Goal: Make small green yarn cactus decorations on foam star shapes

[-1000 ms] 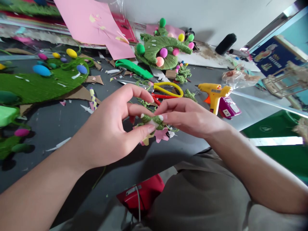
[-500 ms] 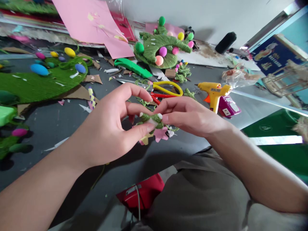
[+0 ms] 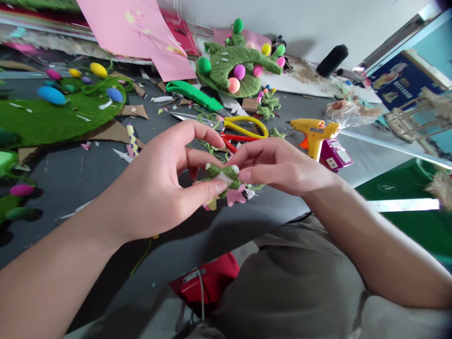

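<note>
Between my hands is a small white cut-out, its short arms wrapped in green yarn and their white tips bare. My left hand pinches it from the left, thumb across the bare white middle and fingers behind. From the right, my right hand has thumb and forefinger closed at its edge; whether they grip the piece or a yarn strand is hard to see. Just below lie a pink paper star and a yellow one. Scissors with yellow and red handles lie behind the fingers, among loose green yarn.
Beyond the scissors lies a green craft knife. A yellow glue gun rests by a purple socket block at right. Yarn-covered shapes with coloured balls stand at the back and left. Paper scraps litter the table.
The view has shifted slightly. Both hands keep the same hold on the yarn-wrapped cut-out, with barely any finger movement.
</note>
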A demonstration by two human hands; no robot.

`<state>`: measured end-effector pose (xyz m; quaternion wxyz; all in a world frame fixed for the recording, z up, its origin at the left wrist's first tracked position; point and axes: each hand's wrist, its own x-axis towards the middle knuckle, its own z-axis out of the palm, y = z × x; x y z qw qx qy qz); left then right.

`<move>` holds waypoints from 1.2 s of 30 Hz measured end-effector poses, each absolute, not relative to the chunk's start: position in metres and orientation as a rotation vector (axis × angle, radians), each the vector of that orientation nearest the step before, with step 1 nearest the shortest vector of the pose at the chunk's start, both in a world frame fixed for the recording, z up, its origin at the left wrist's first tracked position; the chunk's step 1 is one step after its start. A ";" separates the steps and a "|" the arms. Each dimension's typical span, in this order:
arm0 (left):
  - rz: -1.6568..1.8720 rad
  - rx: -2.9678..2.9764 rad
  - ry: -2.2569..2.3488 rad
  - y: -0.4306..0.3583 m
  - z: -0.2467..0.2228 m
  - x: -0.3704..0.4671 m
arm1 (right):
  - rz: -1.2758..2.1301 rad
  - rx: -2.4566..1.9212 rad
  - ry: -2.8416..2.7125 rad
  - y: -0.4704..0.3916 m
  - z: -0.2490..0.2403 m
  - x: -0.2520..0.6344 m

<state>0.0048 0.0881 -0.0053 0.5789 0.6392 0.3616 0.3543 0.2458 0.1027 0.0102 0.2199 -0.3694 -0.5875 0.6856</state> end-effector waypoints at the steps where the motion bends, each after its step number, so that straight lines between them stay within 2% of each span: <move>1: 0.826 1.495 0.843 0.088 -0.005 0.005 | 1.891 -1.022 -1.633 0.103 0.010 0.246; 18: 0.783 1.423 0.814 0.088 -0.005 0.007 | 1.897 -0.969 -1.694 0.104 0.011 0.249; 21: 0.827 1.445 0.861 0.088 -0.005 0.007 | 1.665 -1.067 -1.762 0.101 0.016 0.251; 29: 0.880 1.437 0.941 0.089 -0.007 0.006 | 0.669 -1.006 -2.109 0.078 0.032 0.247; 36: 0.849 1.450 0.936 0.089 -0.005 0.007 | 0.447 -1.042 -2.282 0.071 0.034 0.242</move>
